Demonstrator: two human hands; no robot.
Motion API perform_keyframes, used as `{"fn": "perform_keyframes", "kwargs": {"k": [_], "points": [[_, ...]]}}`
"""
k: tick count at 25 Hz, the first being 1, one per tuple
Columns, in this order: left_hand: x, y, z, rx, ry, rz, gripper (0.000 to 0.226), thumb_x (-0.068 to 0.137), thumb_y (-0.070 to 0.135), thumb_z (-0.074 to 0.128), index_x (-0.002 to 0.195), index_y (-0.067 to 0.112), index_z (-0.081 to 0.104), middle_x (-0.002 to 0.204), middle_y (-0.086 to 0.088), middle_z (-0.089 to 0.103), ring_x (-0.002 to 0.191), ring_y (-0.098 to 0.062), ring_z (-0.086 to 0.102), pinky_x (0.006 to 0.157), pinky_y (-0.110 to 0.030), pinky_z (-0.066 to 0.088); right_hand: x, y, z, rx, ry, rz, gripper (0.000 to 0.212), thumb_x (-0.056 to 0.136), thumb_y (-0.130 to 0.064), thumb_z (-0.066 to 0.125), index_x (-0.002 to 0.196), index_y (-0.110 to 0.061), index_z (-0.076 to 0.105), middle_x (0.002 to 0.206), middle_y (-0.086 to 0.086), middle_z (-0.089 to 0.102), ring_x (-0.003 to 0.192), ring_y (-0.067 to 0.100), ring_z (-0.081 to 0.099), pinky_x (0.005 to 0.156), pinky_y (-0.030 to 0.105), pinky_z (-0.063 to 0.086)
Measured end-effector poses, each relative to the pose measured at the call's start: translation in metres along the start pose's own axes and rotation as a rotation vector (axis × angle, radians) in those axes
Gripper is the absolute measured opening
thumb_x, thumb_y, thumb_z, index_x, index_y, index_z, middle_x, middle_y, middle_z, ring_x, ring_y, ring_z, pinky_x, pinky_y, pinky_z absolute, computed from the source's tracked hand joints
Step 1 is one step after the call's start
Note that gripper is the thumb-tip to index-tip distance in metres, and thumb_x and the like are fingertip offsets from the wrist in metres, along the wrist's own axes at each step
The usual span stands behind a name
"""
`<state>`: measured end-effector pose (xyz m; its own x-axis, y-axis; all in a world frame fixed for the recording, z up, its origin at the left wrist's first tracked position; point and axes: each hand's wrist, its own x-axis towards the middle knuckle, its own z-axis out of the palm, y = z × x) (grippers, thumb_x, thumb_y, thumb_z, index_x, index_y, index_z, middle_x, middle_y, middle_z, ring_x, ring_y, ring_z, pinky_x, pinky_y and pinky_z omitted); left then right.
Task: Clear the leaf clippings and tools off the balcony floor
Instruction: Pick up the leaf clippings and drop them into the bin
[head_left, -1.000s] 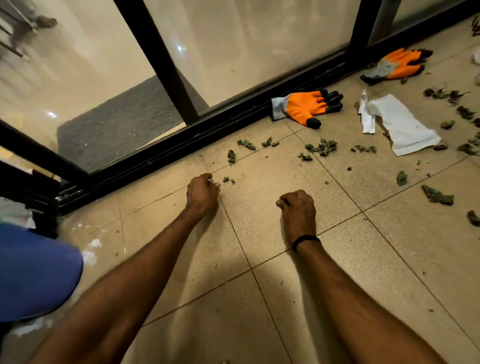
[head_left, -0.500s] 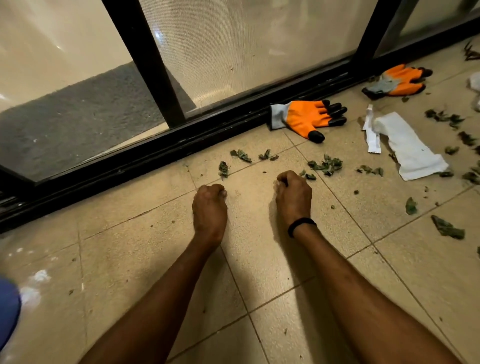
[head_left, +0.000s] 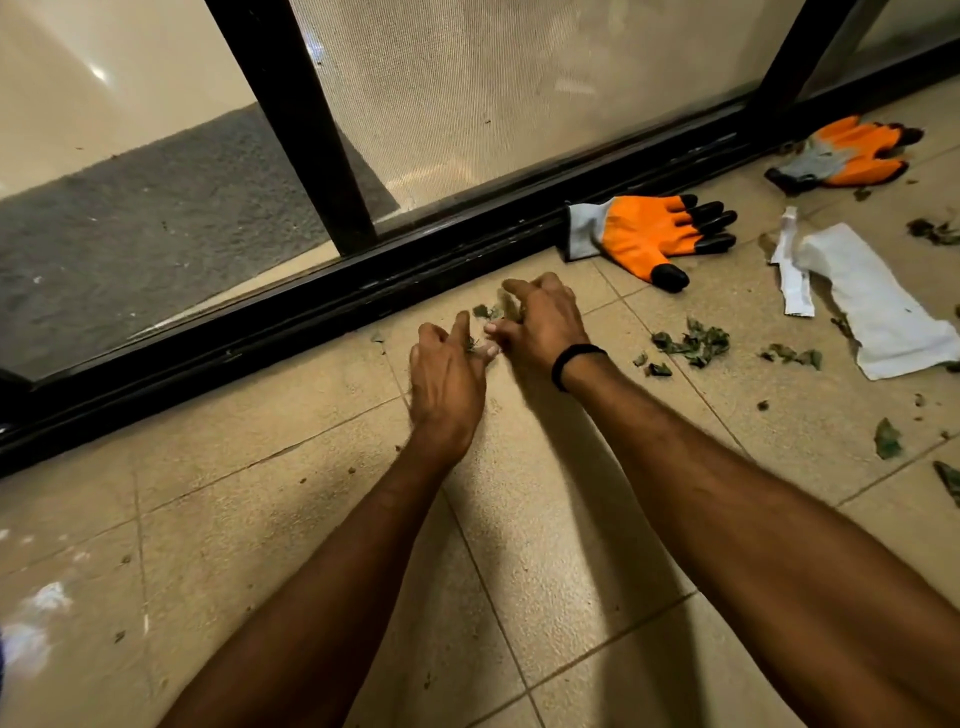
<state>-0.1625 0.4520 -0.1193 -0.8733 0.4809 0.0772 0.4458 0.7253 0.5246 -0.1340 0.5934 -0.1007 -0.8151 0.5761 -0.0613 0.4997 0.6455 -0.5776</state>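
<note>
Both hands down on tile floor (head_left: 597, 545), close together by the door track (head_left: 322, 317). Left hand (head_left: 448, 376) knuckles up, a leaf bit (head_left: 471, 343) at its fingertips; grip unclear. Right hand (head_left: 540, 325), black wristband (head_left: 574, 364), fingers spread over leaf scraps (head_left: 488, 312). Thumbs nearly touching. Leaf pile (head_left: 693, 345) to the right, more scraps beyond. Orange glove (head_left: 644, 236) flat against the track, second glove (head_left: 852, 153) farther right. White paper (head_left: 872, 306) between gloves and leaves.
</note>
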Motion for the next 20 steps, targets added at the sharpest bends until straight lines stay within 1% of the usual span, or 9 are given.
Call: {"fn": "perform_keyframes", "kwargs": {"k": [3, 5, 7, 9, 10, 12, 14, 17, 20], "points": [[0.002, -0.008, 0.009, -0.026, 0.034, -0.041, 0.030, 0.103, 0.038, 0.049, 0.127, 0.024, 0.060, 0.101, 0.011, 0.042, 0.088, -0.001, 0.043, 0.067, -0.011, 0.033, 0.006, -0.010, 0.005, -0.197, -0.066, -0.166, 0.030, 0.093, -0.025, 0.060, 0.123, -0.020, 0.062, 0.125, 0.013, 0.050, 0.117, 0.032, 0.045, 0.095, 0.037, 0.040], [0.002, -0.016, 0.010, -0.081, 0.059, -0.084, 0.026, 0.103, 0.036, 0.047, 0.117, 0.023, 0.065, 0.093, 0.017, 0.042, 0.087, 0.008, 0.042, 0.065, -0.005, 0.033, 0.005, -0.013, 0.007, -0.285, -0.109, -0.250, 0.028, 0.097, -0.014, 0.050, 0.121, -0.015, 0.065, 0.126, 0.015, 0.052, 0.116, 0.033, 0.046, 0.094, 0.038, 0.038], [-0.004, -0.020, 0.003, -0.078, 0.094, -0.019, 0.020, 0.100, 0.023, 0.054, 0.113, 0.019, 0.070, 0.099, 0.009, 0.054, 0.088, 0.001, 0.048, 0.069, -0.008, 0.036, 0.001, -0.015, 0.011, -0.282, -0.091, -0.281, 0.029, 0.097, -0.008, 0.047, 0.118, -0.011, 0.067, 0.122, 0.016, 0.055, 0.113, 0.033, 0.048, 0.091, 0.038, 0.039], [-0.012, -0.025, -0.010, -0.092, 0.153, -0.020, 0.020, 0.098, 0.015, 0.059, 0.113, 0.015, 0.073, 0.103, -0.001, 0.060, 0.084, -0.006, 0.051, 0.065, -0.007, 0.036, -0.006, -0.014, 0.014, -0.258, -0.048, -0.268, 0.025, 0.098, -0.010, 0.049, 0.113, -0.008, 0.070, 0.115, 0.015, 0.058, 0.105, 0.031, 0.053, 0.086, 0.035, 0.044], [-0.015, -0.030, -0.017, -0.125, 0.190, -0.060, 0.020, 0.098, 0.013, 0.059, 0.113, 0.013, 0.072, 0.103, -0.002, 0.061, 0.078, -0.002, 0.049, 0.061, -0.004, 0.036, -0.010, -0.013, 0.015, -0.237, -0.027, -0.252, 0.023, 0.098, -0.012, 0.052, 0.110, -0.008, 0.072, 0.110, 0.013, 0.060, 0.100, 0.028, 0.056, 0.082, 0.031, 0.046], [-0.013, -0.047, -0.032, -0.233, 0.273, -0.159, 0.019, 0.098, 0.013, 0.060, 0.113, 0.009, 0.071, 0.102, -0.001, 0.061, 0.074, 0.006, 0.046, 0.064, 0.001, 0.038, -0.017, -0.008, 0.014, -0.169, 0.012, -0.207, 0.019, 0.096, -0.015, 0.060, 0.105, -0.011, 0.075, 0.102, 0.007, 0.063, 0.093, 0.021, 0.059, 0.076, 0.018, 0.041], [-0.002, -0.065, -0.047, -0.276, 0.321, -0.218, 0.021, 0.097, 0.013, 0.061, 0.115, 0.006, 0.070, 0.104, -0.003, 0.063, 0.077, 0.004, 0.049, 0.067, 0.005, 0.036, -0.024, -0.003, 0.008, -0.068, 0.037, -0.125, 0.016, 0.093, -0.017, 0.064, 0.102, -0.014, 0.076, 0.097, 0.001, 0.065, 0.090, 0.014, 0.059, 0.076, 0.010, 0.036], [0.016, -0.077, -0.054, -0.199, 0.257, -0.173, 0.023, 0.096, 0.010, 0.062, 0.117, 0.006, 0.070, 0.108, -0.003, 0.064, 0.086, -0.002, 0.054, 0.071, 0.008, 0.031, -0.024, -0.001, 0.006, -0.038, 0.028, -0.046, 0.013, 0.091, -0.020, 0.066, 0.097, -0.017, 0.078, 0.096, 0.003, 0.073, 0.093, 0.016, 0.064, 0.081, 0.018, 0.044], [0.027, -0.079, -0.050, -0.171, 0.202, -0.189, 0.024, 0.098, 0.016, 0.060, 0.120, 0.008, 0.067, 0.102, 0.003, 0.055, 0.088, -0.005, 0.056, 0.068, -0.002, 0.037, -0.023, -0.003, 0.008, -0.062, 0.019, -0.020, 0.015, 0.092, -0.016, 0.066, 0.102, -0.015, 0.076, 0.100, 0.004, 0.069, 0.095, 0.016, 0.062, 0.078, 0.014, 0.037]]}}
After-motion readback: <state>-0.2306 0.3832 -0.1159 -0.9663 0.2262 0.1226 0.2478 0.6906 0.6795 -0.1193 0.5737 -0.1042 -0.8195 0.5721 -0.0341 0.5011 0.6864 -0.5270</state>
